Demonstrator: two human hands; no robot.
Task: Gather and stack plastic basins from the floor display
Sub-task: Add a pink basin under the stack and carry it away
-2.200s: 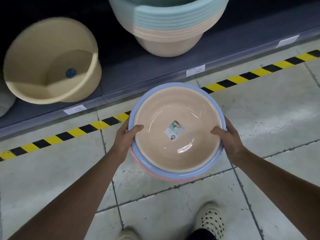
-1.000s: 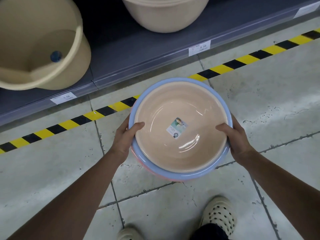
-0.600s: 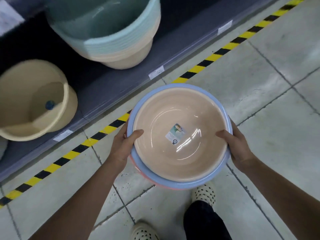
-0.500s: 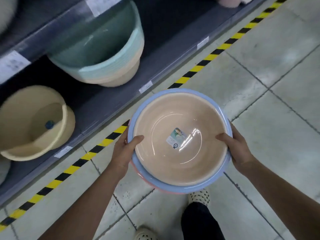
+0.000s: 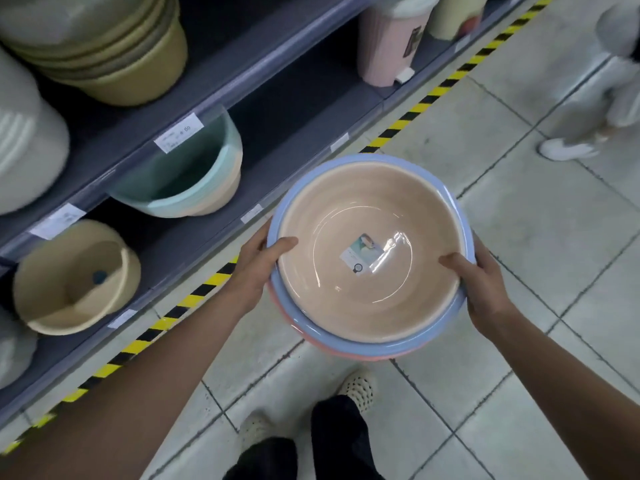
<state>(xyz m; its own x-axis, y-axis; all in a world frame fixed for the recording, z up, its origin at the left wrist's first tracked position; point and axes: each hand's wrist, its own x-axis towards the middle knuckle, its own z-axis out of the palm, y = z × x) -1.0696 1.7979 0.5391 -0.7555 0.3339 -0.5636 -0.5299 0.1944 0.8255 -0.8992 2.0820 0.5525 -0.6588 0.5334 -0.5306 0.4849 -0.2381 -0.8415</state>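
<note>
I hold a nested stack of round plastic basins (image 5: 367,209) at waist height over the tiled floor. The top basin is peach with a small label at its bottom; a blue rim shows under it and a pink one lowest. My left hand (image 5: 256,271) grips the stack's left rim with the thumb inside the peach basin. On the right rim, my right hand (image 5: 481,289) holds the same way, thumb over the edge.
Grey shelving (image 5: 277,140) runs along the left with a yellow-black floor stripe (image 5: 194,296) at its foot. It holds a tilted beige tub (image 5: 76,275), stacked green and beige tubs (image 5: 183,178), and pink bins (image 5: 391,36). Another person's legs (image 5: 595,109) stand at the right. My feet are below.
My view has swung right and up along the shelf, bringing an upper shelf, pink bins and another person's legs into sight. My grip on the basin stack is unchanged.
</note>
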